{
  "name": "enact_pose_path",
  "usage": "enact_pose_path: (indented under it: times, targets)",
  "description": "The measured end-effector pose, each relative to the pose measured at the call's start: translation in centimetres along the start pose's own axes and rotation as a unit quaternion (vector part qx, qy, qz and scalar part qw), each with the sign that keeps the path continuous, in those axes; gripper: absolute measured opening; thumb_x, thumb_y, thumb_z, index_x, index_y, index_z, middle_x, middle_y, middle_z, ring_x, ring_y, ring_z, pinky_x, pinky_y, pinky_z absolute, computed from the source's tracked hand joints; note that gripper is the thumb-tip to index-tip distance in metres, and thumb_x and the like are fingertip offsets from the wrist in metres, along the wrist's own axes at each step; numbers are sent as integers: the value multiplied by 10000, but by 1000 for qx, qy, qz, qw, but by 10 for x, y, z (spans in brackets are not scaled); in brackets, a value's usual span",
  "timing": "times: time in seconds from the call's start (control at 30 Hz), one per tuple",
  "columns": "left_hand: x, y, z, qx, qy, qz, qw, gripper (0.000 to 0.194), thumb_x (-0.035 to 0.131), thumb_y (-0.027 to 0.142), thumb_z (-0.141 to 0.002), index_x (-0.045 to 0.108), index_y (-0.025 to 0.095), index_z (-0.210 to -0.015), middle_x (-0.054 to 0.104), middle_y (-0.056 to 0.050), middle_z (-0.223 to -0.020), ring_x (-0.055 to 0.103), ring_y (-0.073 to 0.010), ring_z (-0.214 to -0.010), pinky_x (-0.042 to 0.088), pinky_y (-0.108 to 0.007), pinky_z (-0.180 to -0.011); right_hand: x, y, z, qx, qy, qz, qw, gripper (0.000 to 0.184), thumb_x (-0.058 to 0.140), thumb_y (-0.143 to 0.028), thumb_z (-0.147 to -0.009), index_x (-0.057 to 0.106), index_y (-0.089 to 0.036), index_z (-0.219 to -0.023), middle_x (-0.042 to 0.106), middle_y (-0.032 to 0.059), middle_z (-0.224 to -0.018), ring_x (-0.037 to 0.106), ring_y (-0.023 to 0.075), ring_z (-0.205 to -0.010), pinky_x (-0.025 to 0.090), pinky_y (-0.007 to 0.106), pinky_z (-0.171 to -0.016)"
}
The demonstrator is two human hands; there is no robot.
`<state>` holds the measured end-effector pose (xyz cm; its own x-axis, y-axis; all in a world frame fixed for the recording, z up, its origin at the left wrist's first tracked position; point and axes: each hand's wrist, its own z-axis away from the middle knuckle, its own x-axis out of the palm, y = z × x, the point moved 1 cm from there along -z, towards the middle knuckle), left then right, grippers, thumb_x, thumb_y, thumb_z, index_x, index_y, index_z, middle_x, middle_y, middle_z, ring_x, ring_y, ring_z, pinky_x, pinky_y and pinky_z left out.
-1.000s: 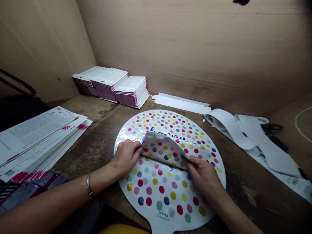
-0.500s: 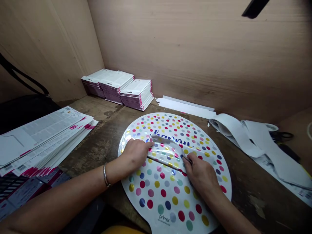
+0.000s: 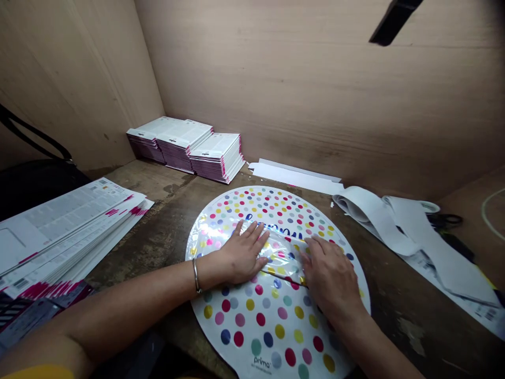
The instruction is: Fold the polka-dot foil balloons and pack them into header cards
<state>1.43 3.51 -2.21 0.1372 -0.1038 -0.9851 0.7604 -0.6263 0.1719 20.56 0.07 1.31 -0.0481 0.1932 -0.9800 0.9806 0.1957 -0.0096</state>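
A flat, round foil balloon [image 3: 260, 318] with coloured polka dots lies on the table, its neck toward me. Blue lettering, partly covered, runs across its upper half. Over the balloon's middle sits a folded strip of shiny dotted foil [image 3: 286, 258]; I cannot tell whether it is part of the same balloon. My left hand [image 3: 245, 253] rests flat on the strip's left part, fingers spread. At the strip's right end, my right hand [image 3: 330, 268] presses down with bent fingers, its thumb side against the foil. Neither hand is closed round it.
Stacks of folded white and pink cards [image 3: 173, 139] stand against the back panel. More flat printed cards [image 3: 79, 226] are fanned out at left. White paper strips [image 3: 295, 175] lie behind the balloon. A curled paper label roll [image 3: 398, 231] and scissors [image 3: 450, 218] are at right.
Both hands have gone from pinching the raised foil edge to lying on it. The foil fold is now pressed flatter, and my left hand has opened and moved right.
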Motion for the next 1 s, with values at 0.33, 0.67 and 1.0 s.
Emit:
enact_pose_path:
  times: [0.33,0.67,1.0]
  targets:
    - [0,-1,5,-122,4,39,992,814,306,663,-846,159,149,-1461,61,-162,-1526,-39,-371,-1383,46,-543,-1097,13,26,8,94,-138,17,986,682,310,-516,-895,361,-45,-1385,264,207,-1475,187,350,-1371,173,553,-1090]
    - [2,-3,6,-98,31,29,994,766,348,635,-858,200,174,-1452,99,-187,-1516,-3,-401,-1376,139,-555,-1072,-1,-1,-92,-20,-184,-153,971,374,658,-336,-708,624,-181,-1047,672,92,-976,611,234,-875,476,320,-722]
    - [-23,0,27,43,94,12,995,959,632,600,-705,190,183,-1447,166,-159,-1512,96,-362,-1382,133,-553,-1091,-12,1,-70,91,-302,-314,895,183,523,-307,-806,657,-185,-778,680,17,-661,592,125,-531,424,206,-466]
